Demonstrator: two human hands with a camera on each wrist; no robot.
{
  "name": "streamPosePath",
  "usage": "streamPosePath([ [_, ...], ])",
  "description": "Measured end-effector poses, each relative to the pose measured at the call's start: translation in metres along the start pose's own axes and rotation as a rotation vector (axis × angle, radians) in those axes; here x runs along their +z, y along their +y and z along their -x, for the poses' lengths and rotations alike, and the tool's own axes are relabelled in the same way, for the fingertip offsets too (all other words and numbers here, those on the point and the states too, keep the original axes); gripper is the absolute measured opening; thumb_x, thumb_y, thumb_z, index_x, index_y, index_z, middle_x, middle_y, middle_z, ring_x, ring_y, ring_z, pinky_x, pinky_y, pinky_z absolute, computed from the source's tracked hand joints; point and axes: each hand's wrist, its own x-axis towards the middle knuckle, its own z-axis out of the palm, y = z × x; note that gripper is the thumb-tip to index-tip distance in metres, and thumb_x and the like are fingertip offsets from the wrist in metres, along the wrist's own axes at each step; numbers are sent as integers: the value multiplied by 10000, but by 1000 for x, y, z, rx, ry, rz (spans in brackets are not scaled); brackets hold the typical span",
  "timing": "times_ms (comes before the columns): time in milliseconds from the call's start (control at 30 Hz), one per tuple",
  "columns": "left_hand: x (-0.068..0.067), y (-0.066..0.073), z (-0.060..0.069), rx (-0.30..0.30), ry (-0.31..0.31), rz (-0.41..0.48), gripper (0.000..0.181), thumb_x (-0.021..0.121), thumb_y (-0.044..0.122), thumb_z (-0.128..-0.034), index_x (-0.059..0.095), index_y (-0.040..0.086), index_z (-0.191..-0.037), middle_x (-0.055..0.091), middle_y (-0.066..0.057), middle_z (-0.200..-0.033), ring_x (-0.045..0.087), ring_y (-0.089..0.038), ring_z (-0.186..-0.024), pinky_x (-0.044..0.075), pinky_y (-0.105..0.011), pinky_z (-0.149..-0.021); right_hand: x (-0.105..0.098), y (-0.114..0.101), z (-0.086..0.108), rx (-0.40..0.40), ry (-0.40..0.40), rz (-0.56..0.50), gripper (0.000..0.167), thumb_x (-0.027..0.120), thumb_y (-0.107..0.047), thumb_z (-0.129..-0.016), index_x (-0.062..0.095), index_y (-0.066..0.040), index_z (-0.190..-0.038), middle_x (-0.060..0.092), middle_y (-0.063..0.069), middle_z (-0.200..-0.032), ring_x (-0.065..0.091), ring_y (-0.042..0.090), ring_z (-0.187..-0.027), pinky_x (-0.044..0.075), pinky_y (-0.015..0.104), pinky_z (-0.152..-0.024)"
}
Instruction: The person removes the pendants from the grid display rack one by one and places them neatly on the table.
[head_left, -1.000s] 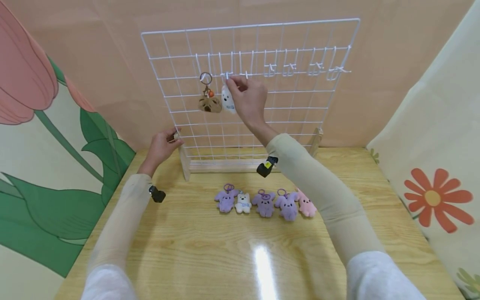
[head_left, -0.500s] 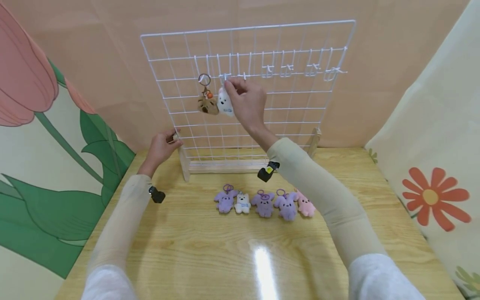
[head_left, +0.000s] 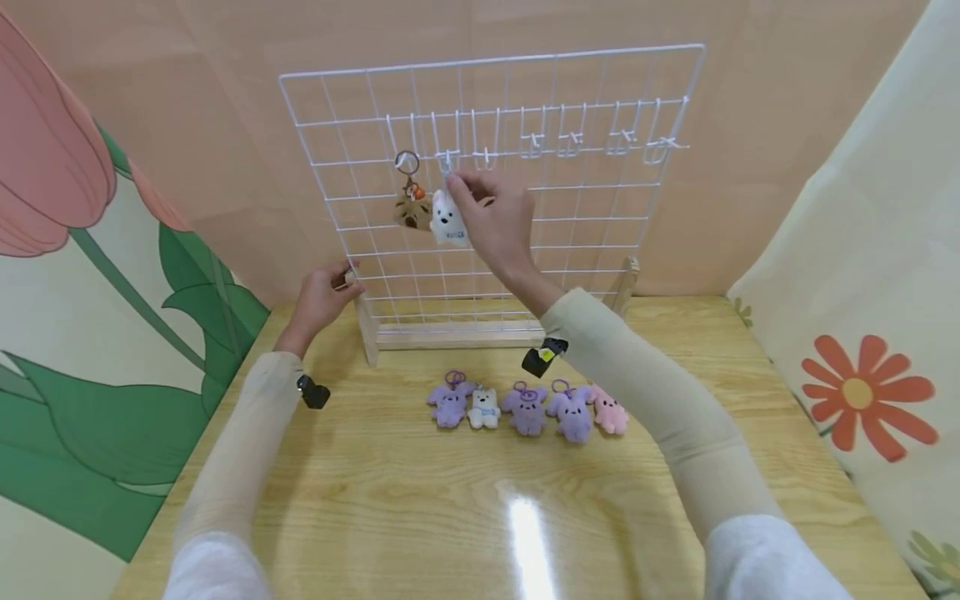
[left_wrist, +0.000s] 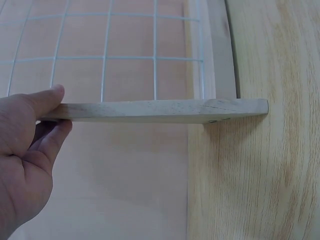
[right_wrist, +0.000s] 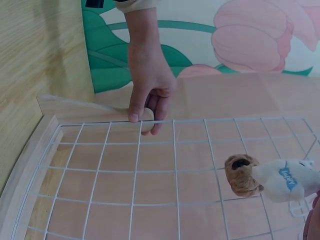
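My left hand (head_left: 321, 296) grips the upper end of the wooden side support (left_wrist: 165, 111) of a white wire grid rack (head_left: 491, 58), thumb on one side and fingers on the other. Just below a white hook (head_left: 447, 157), my right hand (head_left: 498, 218) pinches the top of a white plush keychain (head_left: 447, 221). Its ring is hidden, so I cannot tell whether it sits on the hook. Left of it, a brown plush keychain (head_left: 412, 212) with an orange bead hangs by its ring from another hook. Both plushes show in the right wrist view, the white one (right_wrist: 287, 180) partly cut off.
Several white hooks (head_left: 572, 142) run along the grid to the right. On the wooden table (head_left: 390, 500) before the rack lie purple plush keychains (head_left: 527, 412), a white one (head_left: 484, 408) and a pink one (head_left: 610, 412), partly behind the right sleeve.
My right hand has come down a little from the hook with the white plush keychain, which now shows more. The left hand keeps its hold. The grid's top appears slightly lower and farther left.
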Motion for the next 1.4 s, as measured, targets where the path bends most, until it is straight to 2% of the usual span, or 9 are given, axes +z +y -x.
streamPosePath([
  [133,0,-1,0,4,-1,7,512,702,74,-975,531,-62,-1438,601,-282,-1368,605,-390,-1264,571,-330,-968,-1,-1,2,-8,-3,13,203,729,-218,-972,790,-51,-1069,748,74,-881,642,117,-742,557,218,-579],
  [400,0,-4,-2,8,1,3,522,707,86,-975,528,-53,-1445,617,-290,-1339,608,-385,-1261,575,-244,-933,-2,-2,2,-58,5,13,193,735,-194,-967,787,-26,-1048,754,102,-891,637,109,-731,541,205,-585],
  [633,0,-3,-1,11,11,-6,529,717,102,-970,533,-55,-1440,610,-276,-1357,611,-389,-1255,576,-283,-949,-3,-1,2,-57,4,-17,184,737,-190,-965,785,-28,-1039,751,100,-882,630,118,-720,535,213,-570],
  [867,0,-2,-1,29,15,-1,510,717,67,-962,547,-66,-1424,630,-291,-1317,626,-394,-1232,580,-271,-928,-3,-2,4,-71,-21,-37,170,733,-163,-965,778,-18,-1042,750,110,-896,630,121,-732,553,214,-588],
  [1033,-1,-2,-1,24,6,7,516,713,86,-970,537,-76,-1427,636,-291,-1303,621,-391,-1242,579,-247,-924,-2,-1,11,-104,-43,-27,160,732,-162,-966,784,-22,-1025,739,97,-855,628,123,-707,549,210,-561],
  [1267,-1,-1,0,14,-2,7,518,705,89,-977,528,-76,-1435,615,-294,-1339,611,-395,-1256,578,-319,-953,-1,3,24,-161,-88,-20,168,734,-164,-965,792,-12,-1009,754,88,-855,638,129,-709,541,218,-557],
  [1400,-1,0,0,7,-1,1,518,700,79,-978,523,-72,-1440,610,-293,-1348,604,-396,-1264,584,-273,-935,1,7,34,-142,-121,-28,173,736,-177,-965,793,-18,-1005,742,78,-844,631,144,-715,522,212,-550],
])
